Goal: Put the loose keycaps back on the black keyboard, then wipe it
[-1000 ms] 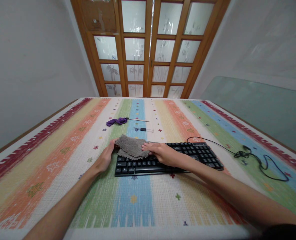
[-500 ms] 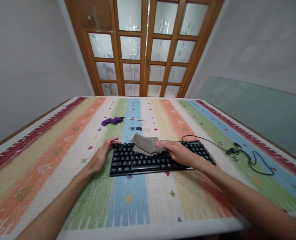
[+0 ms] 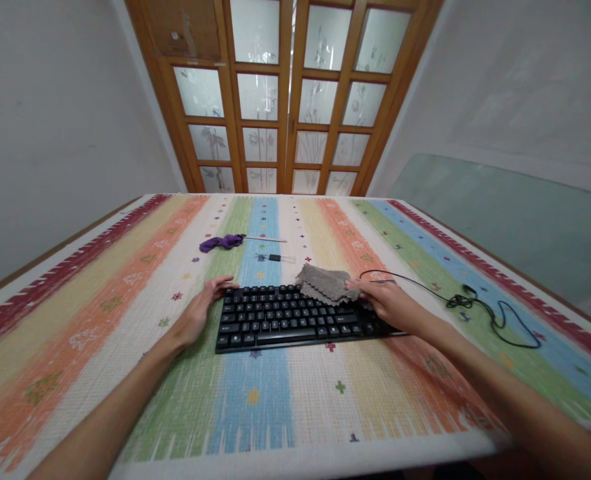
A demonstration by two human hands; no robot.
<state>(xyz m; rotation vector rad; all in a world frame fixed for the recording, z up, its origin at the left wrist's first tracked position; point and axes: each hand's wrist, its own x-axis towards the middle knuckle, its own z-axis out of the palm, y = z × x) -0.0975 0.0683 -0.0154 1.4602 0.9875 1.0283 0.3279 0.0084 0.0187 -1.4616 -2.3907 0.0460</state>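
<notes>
A black keyboard (image 3: pixel 280 324) lies on the striped tablecloth in front of me. My left hand (image 3: pixel 201 310) is at its far left corner, thumb and fingers closed about the edge. Pinched in my right hand (image 3: pixel 382 303) is a grey cloth (image 3: pixel 324 283) with zigzag-cut edges. The cloth rests over the upper right part of the keys, its left end draped past the far edge. My right hand and forearm hide much of the keyboard's right end.
Beyond the keyboard lie a small black piece with thin clear ends (image 3: pixel 275 258) and a thin rod (image 3: pixel 265 239) beside a purple cloth (image 3: pixel 221 243). A bundled black cable (image 3: pixel 460 301) spreads over the tablecloth (image 3: pixel 170 393) at right. Glass-paned wooden doors (image 3: pixel 284 100) stand behind.
My right hand has moved the grey cloth rightward across the keyboard, uncovering keys in the middle. My left hand stays at the left corner. The view has shifted slightly.
</notes>
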